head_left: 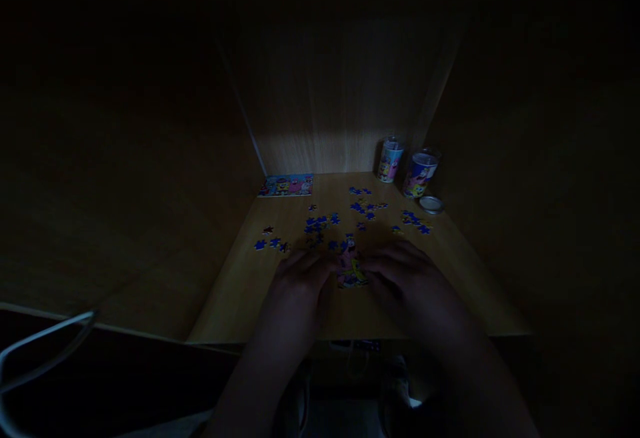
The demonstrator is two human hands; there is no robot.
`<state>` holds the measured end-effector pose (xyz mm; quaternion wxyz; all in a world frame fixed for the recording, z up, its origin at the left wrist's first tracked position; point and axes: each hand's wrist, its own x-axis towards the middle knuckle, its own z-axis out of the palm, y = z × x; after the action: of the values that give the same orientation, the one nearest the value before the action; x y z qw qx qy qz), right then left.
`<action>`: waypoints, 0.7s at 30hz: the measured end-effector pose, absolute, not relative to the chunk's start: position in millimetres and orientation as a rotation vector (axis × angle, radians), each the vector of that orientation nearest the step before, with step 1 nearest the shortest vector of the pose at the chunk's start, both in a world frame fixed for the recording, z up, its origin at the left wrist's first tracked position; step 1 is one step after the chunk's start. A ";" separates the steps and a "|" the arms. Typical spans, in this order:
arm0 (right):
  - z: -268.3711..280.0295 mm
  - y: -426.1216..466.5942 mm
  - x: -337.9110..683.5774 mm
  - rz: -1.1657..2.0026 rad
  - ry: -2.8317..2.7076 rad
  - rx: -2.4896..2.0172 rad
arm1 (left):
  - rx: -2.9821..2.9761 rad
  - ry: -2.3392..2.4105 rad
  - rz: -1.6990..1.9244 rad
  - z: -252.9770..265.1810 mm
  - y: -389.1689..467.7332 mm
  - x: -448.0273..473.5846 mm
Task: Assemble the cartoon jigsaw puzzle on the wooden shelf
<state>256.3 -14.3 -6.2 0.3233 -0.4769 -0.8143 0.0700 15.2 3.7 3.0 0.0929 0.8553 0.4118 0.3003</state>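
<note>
A small joined section of jigsaw puzzle (351,266), with a pink and yellow cartoon picture, lies on the wooden desk (465,285) between my hands. My left hand (303,285) is curled, thumb and fingertips gripping the section's left edge. From the other side, my right hand (410,275) has its bent fingers at the right edge, closed on it. Darkness hides the exact fingertip contact. Just beyond lie loose jigsaw pieces (316,225), most showing blue. More pieces (414,220) are scattered to the right and a few (275,243) to the left.
Two clear-topped cartoon canisters (390,161) (420,175) stand at the back right, beside a round metal lid (431,205). A flat cartoon picture sheet (286,185) lies at the back left. Panels enclose the desk on three sides. A white cable (47,338) loops at the lower left.
</note>
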 end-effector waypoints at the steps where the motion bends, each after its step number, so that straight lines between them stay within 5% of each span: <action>1: -5.5 -15.1 253.0 0.184 -2.139 -1.236 | 2.540 1.213 0.881 3.3 3.6 15.5; 21: -6.2 -18.4 226.3 0.241 -2.140 -1.214 | 2.464 1.278 0.864 7.7 -0.8 19.0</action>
<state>226.3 -18.4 -6.2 0.3286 -0.4640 -0.8175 0.0920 19.0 -0.8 7.7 0.1168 0.8418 0.4365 0.2952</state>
